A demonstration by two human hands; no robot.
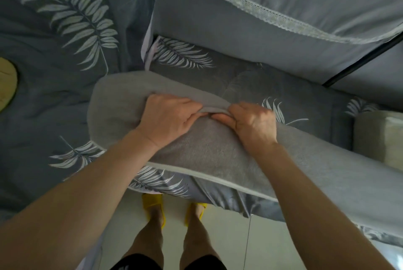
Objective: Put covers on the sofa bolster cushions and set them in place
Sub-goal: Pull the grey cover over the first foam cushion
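Pinching the grey cover (pixel 207 152), left hand (pixel 168 117) and right hand (pixel 253 123) meet knuckle-to-knuckle.

Both hands are packed tight on top of the long grey bolster (pixel 207 152), left hand (pixel 168 119) and right hand (pixel 253 123) touching thumb to thumb, no gap between them. Beyond the knuckles there's an open strip of leaf-print sofa seat (pixel 229 77), then the grey back cushion (pixel 239 29) walls it off. Out left, the leaf-print cover (pixel 54 95) lies wide and flat. On the right, a pale bolster end (pixel 379 136) blocks the way. Below the seat edge, pale floor (pixel 229 237), with yellow slippers (pixel 152 202) planted there.
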